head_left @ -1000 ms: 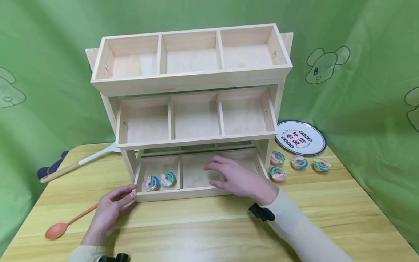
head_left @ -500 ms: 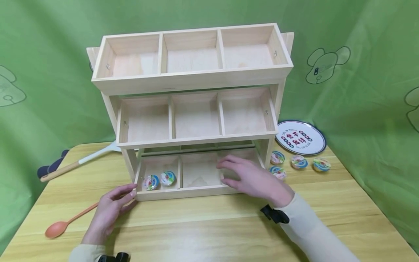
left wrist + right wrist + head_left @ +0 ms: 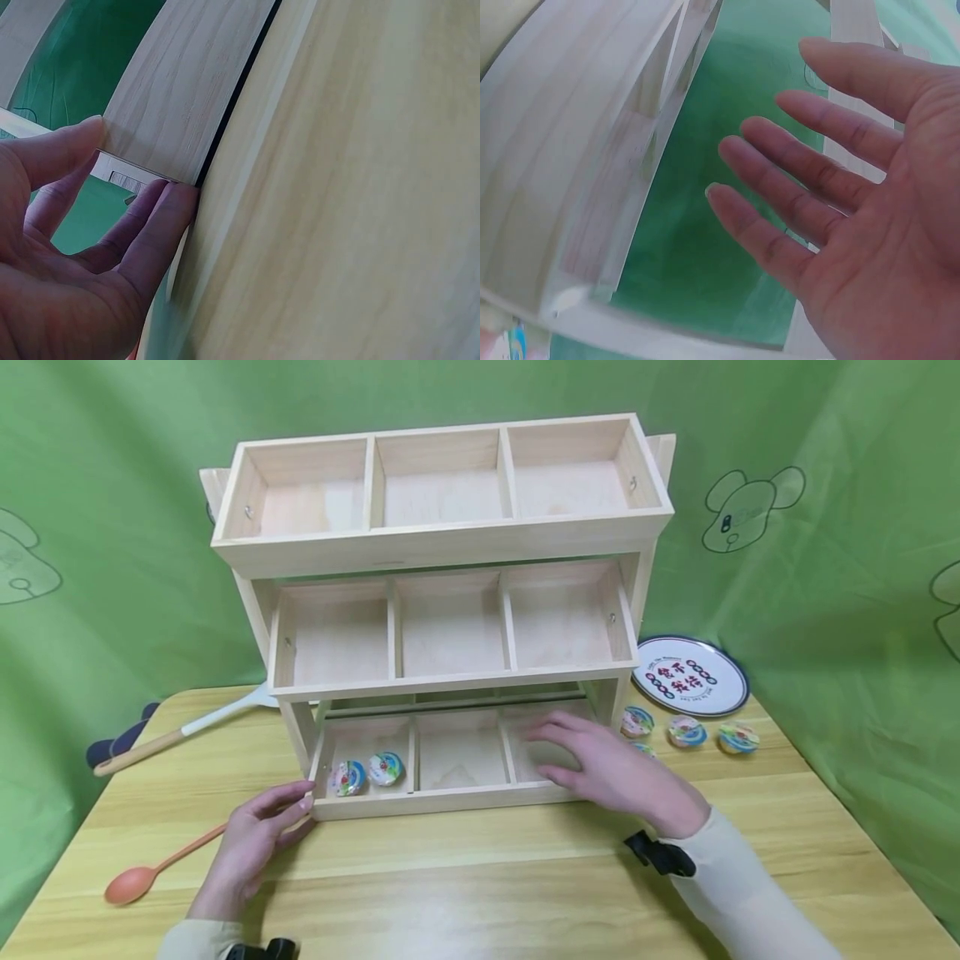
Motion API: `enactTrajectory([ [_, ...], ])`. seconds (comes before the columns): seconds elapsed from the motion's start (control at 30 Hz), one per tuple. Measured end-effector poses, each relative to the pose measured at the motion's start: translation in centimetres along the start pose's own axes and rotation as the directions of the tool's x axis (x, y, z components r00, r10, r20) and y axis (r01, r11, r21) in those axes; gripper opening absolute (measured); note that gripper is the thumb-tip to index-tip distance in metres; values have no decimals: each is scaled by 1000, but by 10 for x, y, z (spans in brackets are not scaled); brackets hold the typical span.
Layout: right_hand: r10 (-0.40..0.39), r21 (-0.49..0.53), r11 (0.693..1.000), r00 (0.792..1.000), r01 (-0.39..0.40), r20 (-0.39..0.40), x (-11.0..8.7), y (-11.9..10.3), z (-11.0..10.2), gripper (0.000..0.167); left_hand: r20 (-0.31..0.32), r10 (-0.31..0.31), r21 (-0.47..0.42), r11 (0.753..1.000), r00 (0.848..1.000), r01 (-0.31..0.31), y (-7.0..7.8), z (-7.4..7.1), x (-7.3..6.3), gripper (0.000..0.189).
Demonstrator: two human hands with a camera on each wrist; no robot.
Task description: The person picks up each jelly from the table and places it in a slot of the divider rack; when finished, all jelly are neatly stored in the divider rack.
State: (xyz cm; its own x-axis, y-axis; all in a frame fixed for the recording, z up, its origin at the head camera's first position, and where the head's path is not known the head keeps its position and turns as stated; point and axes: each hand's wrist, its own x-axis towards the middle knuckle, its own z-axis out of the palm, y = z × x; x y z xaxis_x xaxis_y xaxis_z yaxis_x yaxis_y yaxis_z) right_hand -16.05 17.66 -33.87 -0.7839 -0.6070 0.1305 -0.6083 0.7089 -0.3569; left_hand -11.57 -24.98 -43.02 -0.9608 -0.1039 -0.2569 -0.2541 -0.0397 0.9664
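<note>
A pale wooden three-tier rack (image 3: pixel 442 545) stands on the table, each tier a tray split into three compartments. Two jelly cups (image 3: pixel 386 768) lie in the left compartment of the bottom tray (image 3: pixel 442 802). My left hand (image 3: pixel 251 839) holds that tray's front left corner; in the left wrist view, thumb and fingertips meet opposite edges of its end. My right hand (image 3: pixel 615 772) hovers over the bottom tray's right compartment, fingers spread and slightly bent, holding nothing. The right wrist view shows its bare palm. Beyond it several jelly cups (image 3: pixel 686 732) sit on the table, one partly hidden by the hand.
An oval plate (image 3: pixel 690 677) with red characters lies at the back right. An orange spoon (image 3: pixel 131 885) is at the front left, partly behind my left hand. A white-headed utensil with a wooden handle (image 3: pixel 138 756) lies behind it. Green cloth (image 3: pixel 847 610) surrounds the table.
My right hand has moved rightward along the bottom tray, from the middle compartment to over the right one, now covering more of one jelly cup. My left hand has stayed at the corner.
</note>
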Motion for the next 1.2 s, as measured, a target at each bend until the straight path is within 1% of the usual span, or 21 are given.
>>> enactTrajectory([
  [0.13, 6, -29, 1000, 1000, -7, -19, -5, 5, -3, 43, -1, 1, -2, 1000, 1000, -1, 0, 0, -1, 35],
  [0.3, 18, -40, 999, 999, -20, -40, -11, 12, -5, 43, 2, 0, -11, 1000, 1000, 0, 1, 0, -2, 36],
  [0.43, 33, -38, 999, 997, -36, -63, -18, 19, -6, 41, 9, 1, 3, 1000, 1000, -1, 2, 0, -2, 38],
  [0.83, 87, -23, 996, 989, -91, -120, -42, 43, -10, 35, 19, 9, -1, 1000, 1000, -9, -1, 2, 1, 42],
  [1.07, 175, 9, 984, 978, -175, -114, -56, 59, -14, 37, 14, 14, -12, 1000, 1000, -14, -2, 1, 1, 37],
  [1.2, 208, 11, 978, 972, -208, -106, -61, 70, -12, 38, 12, 16, -15, 1000, 1000, -16, -1, 0, 0, 35],
])
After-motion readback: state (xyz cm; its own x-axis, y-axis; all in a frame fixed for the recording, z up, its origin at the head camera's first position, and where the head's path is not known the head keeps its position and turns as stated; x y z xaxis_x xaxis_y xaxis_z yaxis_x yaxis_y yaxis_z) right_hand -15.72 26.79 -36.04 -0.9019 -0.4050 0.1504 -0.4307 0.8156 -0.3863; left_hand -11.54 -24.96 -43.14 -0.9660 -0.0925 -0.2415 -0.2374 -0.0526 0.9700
